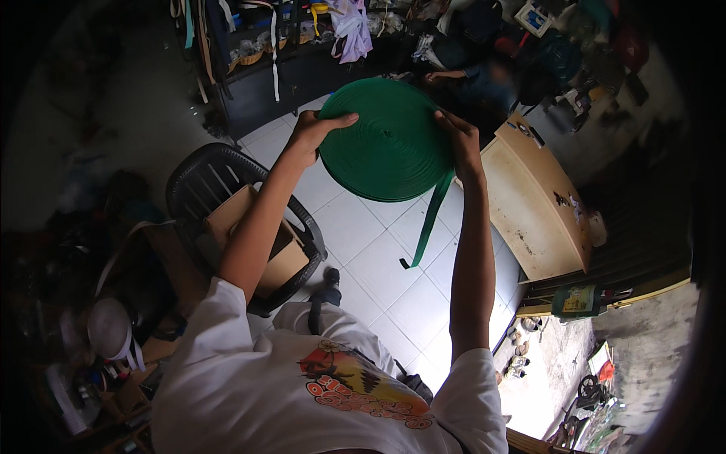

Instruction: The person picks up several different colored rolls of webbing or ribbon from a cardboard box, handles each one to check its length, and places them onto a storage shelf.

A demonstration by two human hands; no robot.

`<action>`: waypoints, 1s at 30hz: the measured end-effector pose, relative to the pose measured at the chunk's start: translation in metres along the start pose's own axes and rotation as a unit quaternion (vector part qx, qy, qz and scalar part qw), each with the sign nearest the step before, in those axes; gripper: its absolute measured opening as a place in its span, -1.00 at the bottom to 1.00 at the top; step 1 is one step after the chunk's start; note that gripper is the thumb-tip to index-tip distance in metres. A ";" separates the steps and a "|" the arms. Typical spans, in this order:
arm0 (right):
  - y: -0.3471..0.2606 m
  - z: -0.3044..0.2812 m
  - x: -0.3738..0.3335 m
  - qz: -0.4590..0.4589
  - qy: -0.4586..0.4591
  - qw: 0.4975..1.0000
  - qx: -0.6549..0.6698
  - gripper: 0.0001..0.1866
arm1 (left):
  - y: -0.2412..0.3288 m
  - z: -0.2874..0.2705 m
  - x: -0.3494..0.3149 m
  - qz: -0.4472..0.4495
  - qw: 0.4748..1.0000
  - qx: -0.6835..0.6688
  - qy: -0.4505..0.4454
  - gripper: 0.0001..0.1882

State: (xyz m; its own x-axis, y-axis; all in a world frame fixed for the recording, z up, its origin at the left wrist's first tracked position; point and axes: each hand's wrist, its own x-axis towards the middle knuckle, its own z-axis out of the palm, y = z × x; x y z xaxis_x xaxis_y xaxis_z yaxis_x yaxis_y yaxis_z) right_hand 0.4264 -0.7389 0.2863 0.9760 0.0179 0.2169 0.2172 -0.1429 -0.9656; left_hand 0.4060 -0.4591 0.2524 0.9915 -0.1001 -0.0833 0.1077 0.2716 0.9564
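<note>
A large flat roll of green webbing strap [382,144] is held up before me at arm's length, its wound face turned toward me. My left hand [311,135] grips its left edge, with the thumb lying across the face. On the right edge, my right hand [458,138] clasps it, the thumb near the rim and the fingers mostly hidden behind. From the roll's lower right a loose strap end hangs down, its tip dark.
To the left stands a black plastic chair [204,170] with an open cardboard box [283,261] on it. A wooden desk [529,200] is at the right. Straps hang from a rack [261,57] at the back. Another person [488,83] is beyond the roll. White tiles [363,242] cover the floor.
</note>
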 end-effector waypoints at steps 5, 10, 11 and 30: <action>0.037 -0.002 0.080 -0.011 0.081 0.997 -0.001 -0.57 | -0.016 0.019 0.085 0.049 0.989 -0.081 0.116 -0.52; 0.029 -0.027 0.144 0.015 0.035 0.993 -0.108 -0.57 | -0.026 0.034 0.157 0.083 0.983 -0.063 0.153 -0.55; 0.034 -0.048 0.159 0.038 -0.010 0.993 -0.111 -0.56 | -0.023 0.040 0.170 0.099 0.984 -0.051 0.138 -0.57; 0.126 -0.075 0.477 -0.008 -0.130 0.991 -0.019 -0.55 | -0.018 0.123 0.450 0.191 0.871 -0.149 0.428 -0.56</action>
State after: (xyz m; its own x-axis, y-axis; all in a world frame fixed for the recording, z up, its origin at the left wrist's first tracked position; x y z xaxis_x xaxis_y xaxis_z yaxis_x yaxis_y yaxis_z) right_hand 0.9182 -0.8229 0.2794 0.9440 0.2737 0.1842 0.2378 -0.1771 -0.9550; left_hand 0.8414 -0.6270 0.2318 0.6376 0.7667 -0.0754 -0.3536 0.3782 0.8555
